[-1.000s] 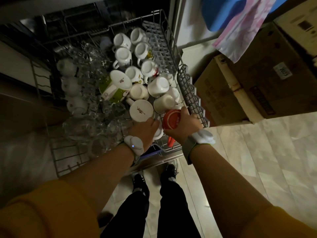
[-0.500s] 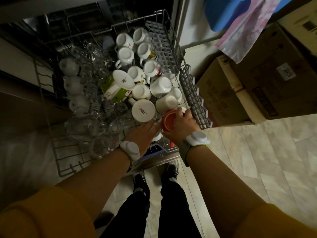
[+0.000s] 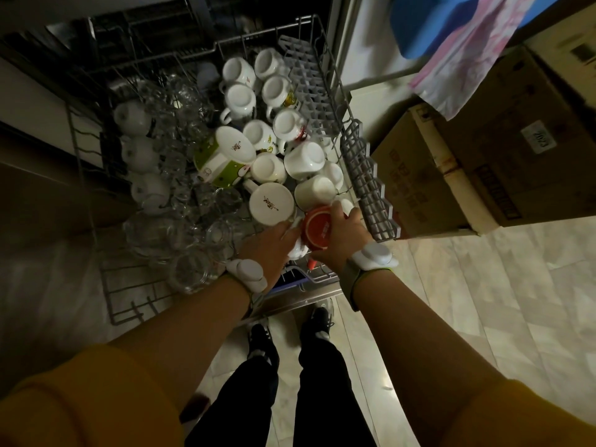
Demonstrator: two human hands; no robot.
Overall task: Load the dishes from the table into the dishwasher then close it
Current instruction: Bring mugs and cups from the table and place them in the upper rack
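Pale marble floor tiles (image 3: 483,301) and stacked brown cardboard boxes (image 3: 451,175) flank the pulled-out grey wire upper rack (image 3: 129,295) of the open dishwasher, already crowded with upturned white ceramic mugs (image 3: 271,204) on its right side and clear drinking glasses (image 3: 190,269) on its left. At the rack's near right corner the right hand (image 3: 342,233) curls its fingers over the rim of an upside-down red ceramic cup (image 3: 317,229), setting it among the mugs. The left hand (image 3: 267,246) lies just beside it, fingers touching a small white piece (image 3: 296,250) I cannot identify; whether it grips is unclear. That cup looks stiff, glazed, rather slippery and chippable, moderately light. Holding across the base or by the handle seems safest, easing it down so it doesn't knock its neighbours.
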